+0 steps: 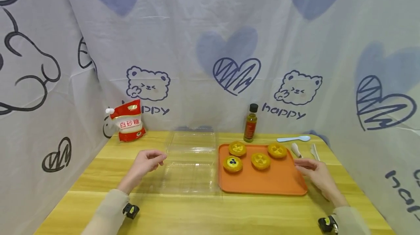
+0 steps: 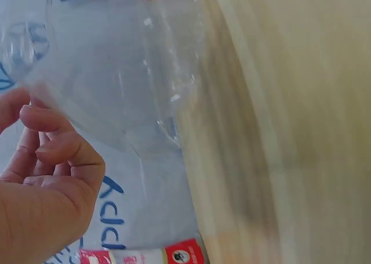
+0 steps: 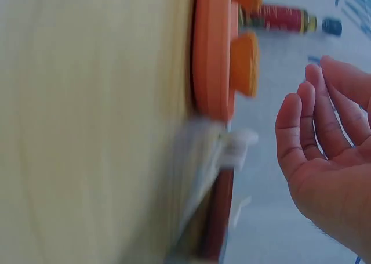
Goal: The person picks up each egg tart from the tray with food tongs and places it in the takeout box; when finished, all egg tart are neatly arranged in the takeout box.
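My left hand [image 1: 148,161], fingers loosely bent and nothing between them, is beside the left edge of an open clear plastic clamshell box [image 1: 188,178]. In the left wrist view its fingertips are right at the box's [image 2: 116,72] edge. My right hand [image 1: 315,174] is by the right rim of an orange tray [image 1: 262,184]; the right wrist view shows its fingers nearly straight and holding nothing. On the tray sit several egg tarts, among them a blueberry-topped tart [image 1: 232,164] at the left and a plain tart [image 1: 277,150] nearest the right hand.
A red and white sugar bag [image 1: 129,122] stands at the back left. Behind the tray is a dark-capped bottle [image 1: 251,123]. A pale blue spoon [image 1: 293,138], a white-handled utensil [image 1: 296,150] and another thin white utensil [image 1: 315,151] lie at the back right. Printed cloth [image 1: 193,96] hangs behind the table.
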Available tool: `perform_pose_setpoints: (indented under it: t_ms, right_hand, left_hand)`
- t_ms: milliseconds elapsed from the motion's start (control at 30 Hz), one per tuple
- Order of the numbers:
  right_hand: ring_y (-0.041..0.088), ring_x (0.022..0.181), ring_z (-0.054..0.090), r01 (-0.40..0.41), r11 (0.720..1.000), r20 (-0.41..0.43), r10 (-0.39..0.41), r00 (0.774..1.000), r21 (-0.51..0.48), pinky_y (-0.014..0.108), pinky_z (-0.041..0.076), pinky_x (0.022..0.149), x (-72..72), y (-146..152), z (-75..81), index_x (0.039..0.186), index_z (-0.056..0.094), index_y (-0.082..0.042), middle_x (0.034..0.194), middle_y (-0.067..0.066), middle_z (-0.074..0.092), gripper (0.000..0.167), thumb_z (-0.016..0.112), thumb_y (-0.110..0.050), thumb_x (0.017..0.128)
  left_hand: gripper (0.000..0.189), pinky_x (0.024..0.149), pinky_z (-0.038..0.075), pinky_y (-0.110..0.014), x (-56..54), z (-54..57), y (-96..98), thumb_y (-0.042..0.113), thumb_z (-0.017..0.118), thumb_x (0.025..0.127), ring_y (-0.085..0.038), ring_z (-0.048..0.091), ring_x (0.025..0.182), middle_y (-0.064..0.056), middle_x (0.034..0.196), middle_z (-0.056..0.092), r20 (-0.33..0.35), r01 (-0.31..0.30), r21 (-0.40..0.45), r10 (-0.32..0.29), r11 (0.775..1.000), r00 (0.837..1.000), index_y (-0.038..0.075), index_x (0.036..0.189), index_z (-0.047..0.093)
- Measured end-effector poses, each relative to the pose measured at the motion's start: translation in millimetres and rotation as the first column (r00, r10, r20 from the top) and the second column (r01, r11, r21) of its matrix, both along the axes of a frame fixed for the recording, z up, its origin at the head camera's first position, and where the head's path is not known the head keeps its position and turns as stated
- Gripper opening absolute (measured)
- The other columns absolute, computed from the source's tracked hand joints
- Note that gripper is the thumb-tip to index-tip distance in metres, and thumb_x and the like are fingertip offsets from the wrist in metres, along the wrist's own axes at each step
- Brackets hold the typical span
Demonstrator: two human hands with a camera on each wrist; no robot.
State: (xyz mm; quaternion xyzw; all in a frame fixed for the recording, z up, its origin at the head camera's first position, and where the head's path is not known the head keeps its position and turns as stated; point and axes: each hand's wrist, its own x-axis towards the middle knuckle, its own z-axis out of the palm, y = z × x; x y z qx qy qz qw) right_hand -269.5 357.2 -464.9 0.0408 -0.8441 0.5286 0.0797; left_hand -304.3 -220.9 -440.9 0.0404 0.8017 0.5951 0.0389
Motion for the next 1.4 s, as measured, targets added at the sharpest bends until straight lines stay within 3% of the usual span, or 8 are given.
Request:
perform_pose_setpoints:
  t_ms: [333, 567, 700, 833, 967, 1100, 1200, 1400]
  right_hand:
    - [-0.003, 0.086, 0.061, -0.021, 1.000, 0.044, 0.021, 0.999, 0.006, 0.017, 0.053, 0.073, 4.7, 51.5, -4.9, 0.122, 0.062, 0.008, 0.095, -0.025, 0.067, 0.037, 0.069, -0.010, 0.090]
    - [-0.003, 0.082, 0.055, 0.027, 0.993, 0.080, -0.037, 0.996, 0.115, 0.018, 0.049, 0.068, 6.3, 75.6, -5.7, 0.126, 0.064, -0.003, 0.097, -0.033, 0.060, 0.040, 0.072, -0.017, 0.089]
    - [-0.006, 0.086, 0.054, -0.010, 0.985, 0.184, -0.022, 0.983, 0.172, 0.021, 0.052, 0.072, 4.7, 83.9, -7.0, 0.131, 0.059, 0.003, 0.117, -0.005, 0.068, 0.051, 0.073, -0.024, 0.089]
    - [0.002, 0.100, 0.058, -0.077, 0.982, 0.285, 0.026, 0.958, 0.170, 0.022, 0.054, 0.080, 3.9, 88.4, -11.0, 0.135, 0.052, 0.007, 0.141, 0.029, 0.048, 0.060, 0.071, -0.027, 0.090]
    - [0.027, 0.119, 0.055, -0.094, 0.982, 0.314, 0.038, 0.949, 0.165, 0.022, 0.053, 0.081, 2.7, 91.3, -15.4, 0.137, 0.051, 0.006, 0.148, 0.033, 0.036, 0.061, 0.071, -0.028, 0.090]
    - [0.009, 0.112, 0.056, -0.123, 0.983, 0.312, 0.075, 0.947, 0.138, 0.021, 0.053, 0.082, 2.5, 93.9, -18.3, 0.137, 0.050, 0.007, 0.147, 0.034, 0.037, 0.059, 0.069, -0.025, 0.091]
    - [-0.002, 0.101, 0.055, -0.155, 0.982, 0.347, 0.109, 0.932, 0.110, 0.023, 0.053, 0.083, 1.3, 95.5, -18.2, 0.138, 0.047, 0.010, 0.145, 0.034, 0.040, 0.060, 0.068, -0.023, 0.092]
    - [0.024, 0.109, 0.056, -0.186, 0.944, 0.381, 0.072, 0.922, 0.272, 0.026, 0.051, 0.078, -6.1, 94.3, -16.9, 0.136, 0.049, 0.010, 0.138, 0.035, 0.047, 0.064, 0.071, -0.029, 0.090]
  left_hand:
    - [0.031, 0.056, 0.042, -0.025, -1.8, -5.1, -12.6, 0.017, 0.071, 0.090, -0.011, 0.044, 0.064, 0.004, 0.078, 0.058, 0.042, 0.009, -0.062, -0.006, 0.998, 0.999, -0.004, 0.112, 0.066]
    - [0.046, 0.062, 0.044, -0.027, -3.2, -9.2, -23.3, 0.015, 0.072, 0.087, -0.017, 0.047, 0.079, -0.005, 0.094, 0.049, 0.100, 0.127, -0.057, -0.121, 0.990, 0.988, -0.003, 0.127, 0.057]
    - [0.051, 0.064, 0.045, -0.026, -4.9, -12.8, -30.2, 0.014, 0.072, 0.088, -0.016, 0.050, 0.081, -0.010, 0.104, 0.049, 0.144, 0.179, -0.009, -0.176, 0.984, 0.974, -0.003, 0.132, 0.052]
    - [0.055, 0.068, 0.048, -0.026, -7.2, -15.2, -35.1, 0.014, 0.071, 0.088, -0.019, 0.055, 0.088, -0.019, 0.118, 0.050, 0.154, 0.231, 0.010, -0.230, 0.973, 0.961, -0.002, 0.136, 0.049]
    - [0.058, 0.069, 0.050, -0.026, -8.9, -15.9, -36.3, 0.014, 0.071, 0.088, -0.021, 0.056, 0.090, -0.022, 0.124, 0.049, 0.156, 0.274, 0.018, -0.274, 0.961, 0.949, -0.001, 0.139, 0.047]
    - [0.060, 0.064, 0.049, -0.024, -9.9, -16.5, -36.4, 0.013, 0.071, 0.088, -0.019, 0.055, 0.084, -0.017, 0.115, 0.051, 0.164, 0.289, 0.036, -0.291, 0.956, 0.942, -0.002, 0.140, 0.045]
    - [0.060, 0.063, 0.048, -0.023, -9.9, -16.9, -36.8, 0.012, 0.071, 0.089, -0.017, 0.054, 0.080, -0.012, 0.110, 0.052, 0.167, 0.291, 0.049, -0.295, 0.955, 0.941, -0.002, 0.141, 0.044]
    - [0.062, 0.063, 0.049, -0.022, -10.7, -19.0, -38.6, 0.011, 0.071, 0.088, -0.014, 0.054, 0.080, -0.012, 0.109, 0.052, 0.166, 0.293, 0.076, -0.302, 0.953, 0.939, -0.003, 0.142, 0.043]
